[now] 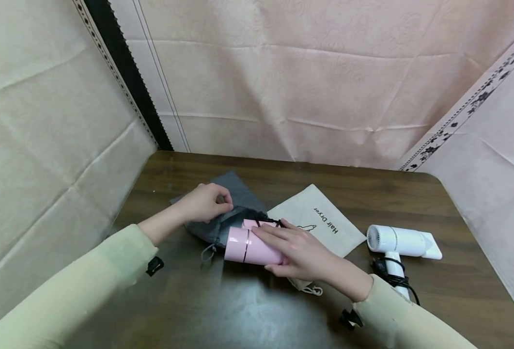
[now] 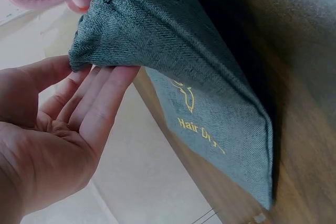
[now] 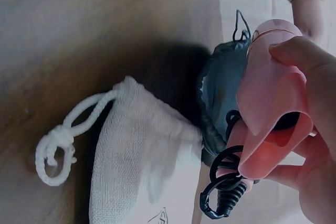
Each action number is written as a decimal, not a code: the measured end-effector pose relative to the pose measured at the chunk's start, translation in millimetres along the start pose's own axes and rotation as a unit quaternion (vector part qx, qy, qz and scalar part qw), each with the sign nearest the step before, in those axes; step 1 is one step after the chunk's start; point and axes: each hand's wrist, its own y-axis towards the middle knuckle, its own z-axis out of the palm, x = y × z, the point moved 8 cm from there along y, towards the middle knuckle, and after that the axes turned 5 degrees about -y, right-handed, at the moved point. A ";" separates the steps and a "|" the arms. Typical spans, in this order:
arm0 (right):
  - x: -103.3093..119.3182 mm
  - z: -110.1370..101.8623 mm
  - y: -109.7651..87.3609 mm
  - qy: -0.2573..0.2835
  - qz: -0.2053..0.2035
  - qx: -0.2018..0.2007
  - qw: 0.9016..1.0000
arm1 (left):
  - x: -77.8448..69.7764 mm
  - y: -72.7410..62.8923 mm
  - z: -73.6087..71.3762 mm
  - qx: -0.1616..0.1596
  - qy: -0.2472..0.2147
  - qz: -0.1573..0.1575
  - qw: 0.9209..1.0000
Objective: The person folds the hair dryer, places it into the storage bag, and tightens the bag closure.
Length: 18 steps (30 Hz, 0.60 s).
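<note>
Clearly, what matters most here seems to be how the pink hair dryer (image 1: 243,245) lines up with the mouth of the gray bag (image 1: 239,191). Taking the head view as the clock face, the dryer's barrel lies close to the 9-to-3 line, its vented end toward 9 and its nozzle toward 3, under the right hand (image 1: 304,253). That hand grips the nozzle half, thumb on one side and fingers on the other, so it is the nearer of the two; the barrel runs out from it toward 9 o'clock. The left hand (image 1: 204,202) pinches the bag's cloth near the rim, and from there the dryer sits at about 4 o'clock. The bag's bottom points toward 11 and its gathered mouth faces roughly 4 or 5, so barrel and mouth appear to meet at a slant rather than squarely. The vented end is right beside the mouth; the handle, wound with black cord (image 3: 227,166), is tucked along the barrel's 12 o'clock side, and I cannot tell whether any of it is inside the cloth. A cream bag (image 1: 313,208) lies on the table (image 1: 187,300) at 1 o'clock from the right hand, with a white hair dryer (image 1: 402,241) farther out at 3.
</note>
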 end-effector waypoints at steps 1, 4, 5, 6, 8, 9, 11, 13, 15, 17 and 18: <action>-1.6 1.4 1.0 -0.006 0.000 0.000 1.000 | -1.1 -0.5 0.9 0.000 0.005 0.003 1.000; -6.0 4.9 3.4 -0.026 0.000 -0.004 1.000 | -5.1 -1.8 3.1 -0.002 0.025 0.018 1.000; -7.0 5.7 4.4 -0.033 0.000 -0.005 0.999 | -6.2 -2.1 3.6 -0.004 0.033 0.023 0.999; -8.0 6.5 5.2 -0.039 0.001 -0.006 0.999 | -7.6 -2.4 4.1 -0.006 0.040 0.029 0.999; -9.4 8.0 6.7 -0.051 0.003 -0.007 0.999 | -9.6 -2.7 4.9 -0.010 0.056 0.038 0.998; -10.0 8.7 7.6 -0.058 0.004 -0.006 0.998 | -10.8 -2.9 5.0 -0.013 0.064 0.042 0.997; -10.5 10.2 9.9 -0.071 0.007 -0.002 0.997 | -13.0 -3.1 5.9 -0.018 0.075 0.049 0.996; -11.0 11.8 12.3 -0.087 0.009 0.000 0.996 | -15.6 -3.2 7.2 -0.021 0.088 0.054 0.994; -10.8 14.0 14.8 -0.105 0.006 0.003 0.994 | -18.2 -3.0 9.2 -0.024 0.098 0.057 0.993; -10.7 16.7 16.9 -0.120 0.003 0.002 0.993 | -20.6 -2.5 11.4 -0.027 0.107 0.061 0.992; -10.8 17.9 17.8 -0.128 0.001 0.001 0.992 | -21.7 -2.2 12.2 -0.029 0.109 0.060 0.992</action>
